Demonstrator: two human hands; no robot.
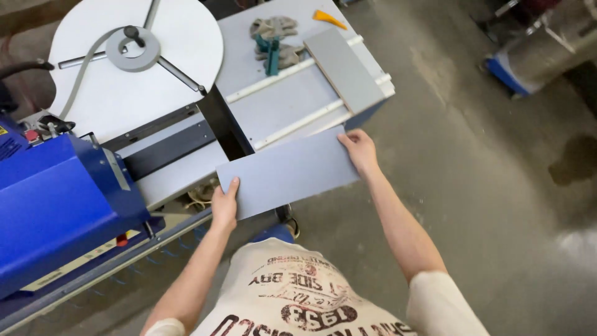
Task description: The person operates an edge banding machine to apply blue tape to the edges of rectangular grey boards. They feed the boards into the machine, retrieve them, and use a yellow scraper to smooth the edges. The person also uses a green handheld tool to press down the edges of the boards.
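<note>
I hold a flat grey rectangular panel (288, 172) level in front of my chest, just off the near edge of a grey machine table (273, 106). My left hand (224, 207) grips the panel's near left corner with the thumb on top. My right hand (359, 150) grips its far right end. A second, darker grey panel (344, 70) lies on the table's right end, across two white rails.
A blue machine housing (53, 205) stands at the left. Behind it sits a large white round disc (137, 59) with a hub and spokes. Grey work gloves (273, 38), a teal tool and an orange scraper (328, 18) lie at the table's back. Concrete floor (497, 186) spreads to the right.
</note>
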